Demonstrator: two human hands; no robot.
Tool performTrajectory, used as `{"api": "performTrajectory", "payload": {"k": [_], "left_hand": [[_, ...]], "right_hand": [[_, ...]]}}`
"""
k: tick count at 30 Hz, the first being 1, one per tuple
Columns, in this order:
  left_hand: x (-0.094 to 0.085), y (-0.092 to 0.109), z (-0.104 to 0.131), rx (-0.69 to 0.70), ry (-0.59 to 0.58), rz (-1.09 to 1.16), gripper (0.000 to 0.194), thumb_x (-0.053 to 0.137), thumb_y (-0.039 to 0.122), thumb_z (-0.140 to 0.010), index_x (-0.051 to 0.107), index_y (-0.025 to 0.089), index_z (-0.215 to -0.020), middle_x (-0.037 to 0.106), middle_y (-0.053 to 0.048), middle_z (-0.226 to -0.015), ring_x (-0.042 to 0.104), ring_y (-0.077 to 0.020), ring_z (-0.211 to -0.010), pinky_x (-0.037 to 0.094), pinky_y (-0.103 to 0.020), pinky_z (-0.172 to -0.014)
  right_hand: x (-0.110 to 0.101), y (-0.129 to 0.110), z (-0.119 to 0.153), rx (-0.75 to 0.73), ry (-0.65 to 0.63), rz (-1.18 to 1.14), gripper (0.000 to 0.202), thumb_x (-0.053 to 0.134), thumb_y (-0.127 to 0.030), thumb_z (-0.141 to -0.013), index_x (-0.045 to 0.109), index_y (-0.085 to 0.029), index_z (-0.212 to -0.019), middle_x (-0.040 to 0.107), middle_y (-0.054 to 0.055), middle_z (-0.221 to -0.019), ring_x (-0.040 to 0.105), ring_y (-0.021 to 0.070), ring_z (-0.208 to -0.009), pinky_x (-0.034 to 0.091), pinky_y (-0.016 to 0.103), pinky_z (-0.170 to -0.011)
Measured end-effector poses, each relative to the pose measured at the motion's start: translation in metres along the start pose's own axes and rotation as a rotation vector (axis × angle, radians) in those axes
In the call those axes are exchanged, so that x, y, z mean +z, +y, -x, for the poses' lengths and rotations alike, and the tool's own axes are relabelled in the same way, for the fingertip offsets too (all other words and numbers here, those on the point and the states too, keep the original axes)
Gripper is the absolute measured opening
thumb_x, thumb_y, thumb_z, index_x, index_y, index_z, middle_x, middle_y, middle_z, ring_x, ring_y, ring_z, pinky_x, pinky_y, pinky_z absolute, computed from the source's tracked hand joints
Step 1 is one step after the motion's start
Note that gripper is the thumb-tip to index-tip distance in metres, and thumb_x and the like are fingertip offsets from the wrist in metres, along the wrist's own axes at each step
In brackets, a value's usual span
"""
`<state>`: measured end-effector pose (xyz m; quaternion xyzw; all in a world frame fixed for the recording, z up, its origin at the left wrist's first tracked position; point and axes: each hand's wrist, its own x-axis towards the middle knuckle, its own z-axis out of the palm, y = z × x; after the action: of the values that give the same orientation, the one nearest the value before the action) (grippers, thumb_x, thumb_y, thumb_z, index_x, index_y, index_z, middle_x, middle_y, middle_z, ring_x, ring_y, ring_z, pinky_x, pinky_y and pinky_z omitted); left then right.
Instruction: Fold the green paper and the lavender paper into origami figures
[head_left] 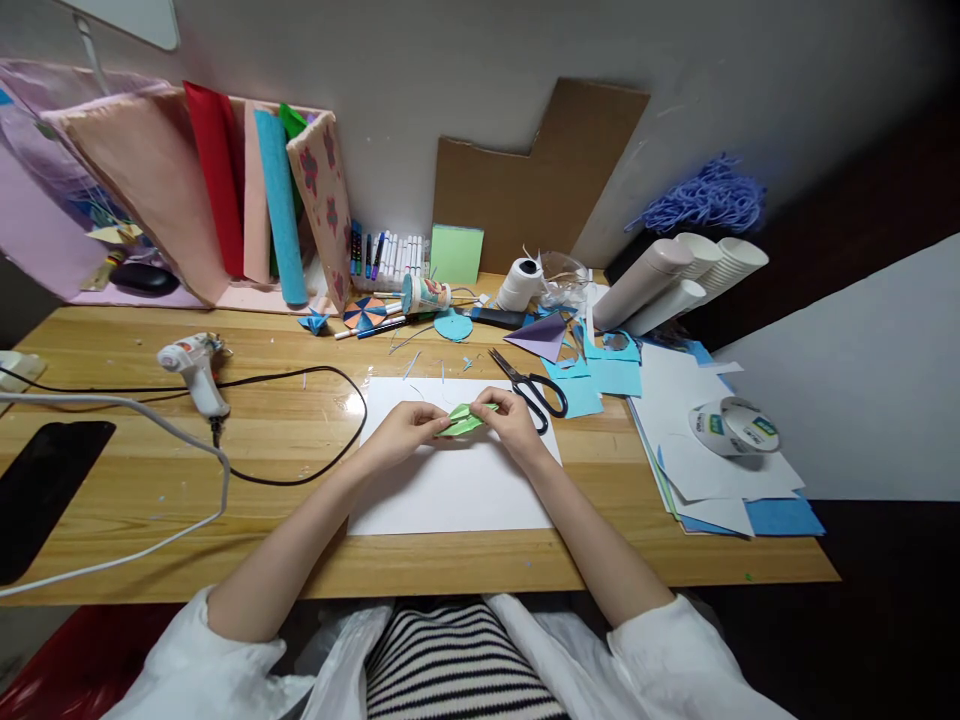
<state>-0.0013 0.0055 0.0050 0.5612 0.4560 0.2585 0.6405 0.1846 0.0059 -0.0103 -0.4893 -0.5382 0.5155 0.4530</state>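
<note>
A small folded piece of green paper (463,421) is held above a white sheet (450,494) at the middle of the wooden table. My left hand (407,430) pinches its left end between thumb and fingers. At the right end, the fingers of my right hand (513,422) are closed on the same green paper. Black-handled scissors (550,394) lie open just beyond my right hand, partly over the sheet's corner.
A glue gun (196,372) with a looped black cable lies left, near a phone (49,490). Behind are markers (397,256), a thread spool (519,284) and a purple paper piece (541,336). Tape rolls (735,427) rest on stacked paper (679,400) at right.
</note>
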Motion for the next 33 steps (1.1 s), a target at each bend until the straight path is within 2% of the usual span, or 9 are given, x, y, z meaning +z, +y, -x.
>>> {"api": "performTrajectory", "payload": {"k": [3,7,12,15,17,21,25,29,33], "left_hand": [[0.004,-0.003,-0.001,0.021,0.078,-0.035,0.025,0.056,0.035,-0.075,0.064,0.012,-0.069,0.067,-0.005,-0.066,0.063,-0.0186,-0.066,0.046,-0.026,-0.063],[0.006,-0.007,-0.001,0.043,0.117,-0.045,0.021,0.054,0.032,-0.077,0.06,0.014,-0.069,0.065,-0.003,-0.062,0.064,-0.0184,-0.064,0.046,-0.027,-0.064],[0.005,-0.005,0.002,0.036,0.03,-0.014,0.03,0.055,0.042,-0.077,0.057,0.013,-0.071,0.066,-0.005,-0.069,0.065,-0.02,-0.069,0.048,-0.028,-0.065],[0.011,-0.005,0.004,0.025,-0.048,0.043,0.038,0.051,0.049,-0.08,0.06,0.012,-0.076,0.067,-0.007,-0.074,0.065,-0.0187,-0.07,0.048,-0.028,-0.066],[0.016,-0.007,0.003,0.011,-0.088,0.129,0.042,0.052,0.051,-0.079,0.061,0.01,-0.075,0.067,-0.009,-0.07,0.064,-0.0176,-0.066,0.047,-0.027,-0.064],[0.022,-0.011,0.002,-0.008,-0.057,0.236,0.044,0.058,0.053,-0.073,0.062,0.009,-0.075,0.067,-0.01,-0.07,0.064,-0.0184,-0.062,0.05,-0.032,-0.064],[0.019,-0.008,0.001,0.011,0.01,0.284,0.045,0.059,0.052,-0.073,0.065,0.008,-0.08,0.067,-0.01,-0.071,0.063,-0.0166,-0.059,0.05,-0.029,-0.061],[0.015,-0.003,0.0,0.065,0.098,0.289,0.043,0.061,0.051,-0.073,0.067,0.009,-0.075,0.068,-0.009,-0.066,0.062,-0.0161,-0.06,0.047,-0.026,-0.061],[0.018,-0.002,0.001,0.053,0.116,0.283,0.044,0.061,0.052,-0.072,0.066,0.009,-0.069,0.066,-0.008,-0.061,0.061,-0.0167,-0.057,0.046,-0.028,-0.059]], "right_hand": [[0.002,0.003,0.0,-0.007,0.009,0.013,0.022,0.065,-0.034,-0.07,0.057,-0.016,-0.061,0.053,-0.001,-0.062,0.047,0.0127,-0.061,0.035,0.024,-0.057],[0.004,0.007,-0.001,-0.012,0.014,0.013,0.022,0.065,-0.035,-0.071,0.057,-0.017,-0.062,0.052,-0.001,-0.061,0.046,0.0122,-0.058,0.034,0.024,-0.055],[0.004,0.008,-0.003,-0.009,-0.004,0.006,0.022,0.065,-0.035,-0.07,0.057,-0.017,-0.061,0.051,-0.002,-0.06,0.044,0.0121,-0.057,0.033,0.024,-0.053],[0.006,0.005,0.0,-0.006,-0.051,-0.011,0.023,0.067,-0.035,-0.069,0.056,-0.017,-0.06,0.051,-0.002,-0.059,0.045,0.0119,-0.057,0.034,0.024,-0.054],[0.009,0.004,0.002,0.006,-0.085,-0.027,0.024,0.067,-0.036,-0.069,0.057,-0.017,-0.06,0.052,-0.002,-0.059,0.046,0.0117,-0.056,0.034,0.024,-0.053],[0.013,0.005,0.003,0.043,-0.132,-0.079,0.027,0.066,-0.041,-0.071,0.056,-0.017,-0.062,0.052,-0.002,-0.058,0.046,0.011,-0.052,0.035,0.023,-0.051],[0.01,0.006,0.001,0.066,-0.194,-0.159,0.034,0.053,-0.05,-0.08,0.057,-0.017,-0.071,0.052,-0.001,-0.061,0.049,0.0111,-0.054,0.04,0.023,-0.053],[0.009,0.004,0.0,0.053,-0.259,-0.197,0.031,0.066,-0.044,-0.071,0.06,-0.017,-0.086,0.059,0.001,-0.075,0.053,0.0125,-0.064,0.042,0.024,-0.057],[0.015,0.007,0.002,0.019,-0.17,-0.194,0.026,0.071,-0.039,-0.066,0.058,-0.017,-0.073,0.056,0.0,-0.068,0.052,0.0129,-0.062,0.042,0.025,-0.059]]}}
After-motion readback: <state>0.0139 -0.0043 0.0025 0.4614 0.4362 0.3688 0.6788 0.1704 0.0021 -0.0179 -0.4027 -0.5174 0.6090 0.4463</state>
